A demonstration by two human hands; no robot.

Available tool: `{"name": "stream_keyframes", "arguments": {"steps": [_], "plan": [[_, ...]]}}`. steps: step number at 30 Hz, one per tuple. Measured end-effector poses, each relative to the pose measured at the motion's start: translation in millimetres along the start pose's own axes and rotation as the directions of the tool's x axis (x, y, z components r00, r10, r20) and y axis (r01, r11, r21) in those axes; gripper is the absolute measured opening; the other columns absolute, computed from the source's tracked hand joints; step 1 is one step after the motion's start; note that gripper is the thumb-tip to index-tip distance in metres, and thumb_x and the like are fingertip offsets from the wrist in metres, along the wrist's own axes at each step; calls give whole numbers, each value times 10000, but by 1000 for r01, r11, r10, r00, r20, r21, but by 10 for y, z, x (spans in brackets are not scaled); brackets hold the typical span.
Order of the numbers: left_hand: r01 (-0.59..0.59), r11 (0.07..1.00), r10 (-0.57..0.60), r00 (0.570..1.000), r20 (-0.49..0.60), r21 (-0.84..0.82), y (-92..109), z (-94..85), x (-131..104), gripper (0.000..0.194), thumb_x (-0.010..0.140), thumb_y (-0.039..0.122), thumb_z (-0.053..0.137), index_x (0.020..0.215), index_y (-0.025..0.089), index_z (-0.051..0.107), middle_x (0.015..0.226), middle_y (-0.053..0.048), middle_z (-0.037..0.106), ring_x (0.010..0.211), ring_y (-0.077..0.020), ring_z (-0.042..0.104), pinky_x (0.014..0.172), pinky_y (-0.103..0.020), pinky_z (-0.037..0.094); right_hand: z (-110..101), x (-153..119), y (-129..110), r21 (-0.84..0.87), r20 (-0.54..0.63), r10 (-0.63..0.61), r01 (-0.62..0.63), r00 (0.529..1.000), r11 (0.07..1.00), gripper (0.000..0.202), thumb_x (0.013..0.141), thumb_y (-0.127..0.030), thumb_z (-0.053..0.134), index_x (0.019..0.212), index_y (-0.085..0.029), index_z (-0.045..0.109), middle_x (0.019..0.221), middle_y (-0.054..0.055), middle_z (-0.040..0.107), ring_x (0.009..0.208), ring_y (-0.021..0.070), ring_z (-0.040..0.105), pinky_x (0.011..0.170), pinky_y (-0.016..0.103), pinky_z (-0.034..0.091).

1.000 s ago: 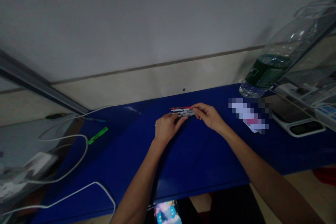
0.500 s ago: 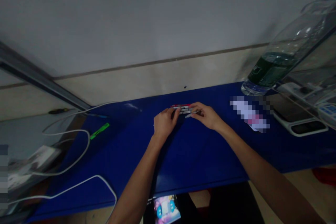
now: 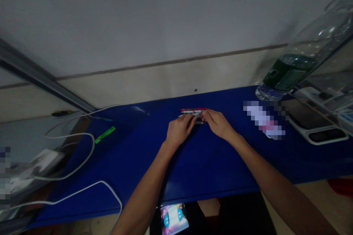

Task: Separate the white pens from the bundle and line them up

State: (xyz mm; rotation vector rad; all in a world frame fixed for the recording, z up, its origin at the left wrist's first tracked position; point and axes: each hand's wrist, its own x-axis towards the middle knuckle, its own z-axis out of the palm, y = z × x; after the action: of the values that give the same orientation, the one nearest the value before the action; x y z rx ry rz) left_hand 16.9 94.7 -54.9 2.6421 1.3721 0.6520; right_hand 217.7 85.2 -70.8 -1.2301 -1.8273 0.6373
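Several pens lie side by side on the blue tabletop (image 3: 132, 161), close to the wall. A red pen (image 3: 193, 109) is farthest back, with a white pen (image 3: 190, 112) just in front of it. My left hand (image 3: 179, 131) has its fingers closed at the front of the row, on a pen partly hidden beneath them. From the other side, my right hand (image 3: 219, 123) pinches at the right ends of the pens with thumb and fingers together. A dark pen end (image 3: 200, 122) shows between the two hands.
To the right stand a large clear bottle (image 3: 289, 73) with a green label and a white-and-black device (image 3: 317, 125). A green cutter-like tool (image 3: 105, 134) and a white cable (image 3: 91, 150) lie left. A lit phone screen (image 3: 174, 219) shows below the table edge.
My left hand has shifted slightly right, closer to my right hand. More of the red and white pens shows, and the pens in front have moved under my fingers.
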Motion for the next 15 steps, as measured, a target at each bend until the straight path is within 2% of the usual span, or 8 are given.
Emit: {"name": "stream_keyframes", "arguments": {"steps": [3, 7, 11, 15], "plan": [[-127, 991, 125, 991, 54, 43, 26, 24, -28, 367, 1045, 448, 377, 1160, 247, 662, 1004, -47, 740, 876, -169, 701, 725, -254, 496, -31, -7, -36, 23, 4, 66, -66, 998, 998, 480, 1028, -492, 354, 787, -204, 654, 739, 57, 668, 695, 194, 632, 672, 317, 452], [-140, 984, 134, 989, 56, 106, 37, 41, -44, 375, 1046, 453, 379, 1149, 252, 678, 936, -43, 740, 837, -160, 697, 719, -250, 496, -56, -14, -39, 8, 72, 65, -66, 995, 998, 516, 999, -512, 421, 597, -205, 525, 576, 10, 568, 560, 150, 541, 580, 289, 367], [-120, 988, 116, 992, 48, 102, 25, 36, -37, 369, 1048, 448, 383, 1168, 251, 671, 942, -38, 744, 840, -156, 697, 717, -246, 499, -42, -20, -30, 47, 114, 80, -86, 990, 995, 460, 981, -496, 460, 648, -200, 573, 600, 2, 577, 559, 141, 527, 562, 279, 356], [-92, 992, 88, 995, 52, 90, 27, -6, -14, 391, 1044, 467, 379, 1138, 233, 678, 987, -54, 744, 847, -171, 700, 714, -255, 502, -42, -23, -6, 149, 73, 101, -111, 992, 983, 366, 945, -478, 534, 730, -196, 623, 676, 16, 613, 611, 151, 543, 578, 282, 383]]}}
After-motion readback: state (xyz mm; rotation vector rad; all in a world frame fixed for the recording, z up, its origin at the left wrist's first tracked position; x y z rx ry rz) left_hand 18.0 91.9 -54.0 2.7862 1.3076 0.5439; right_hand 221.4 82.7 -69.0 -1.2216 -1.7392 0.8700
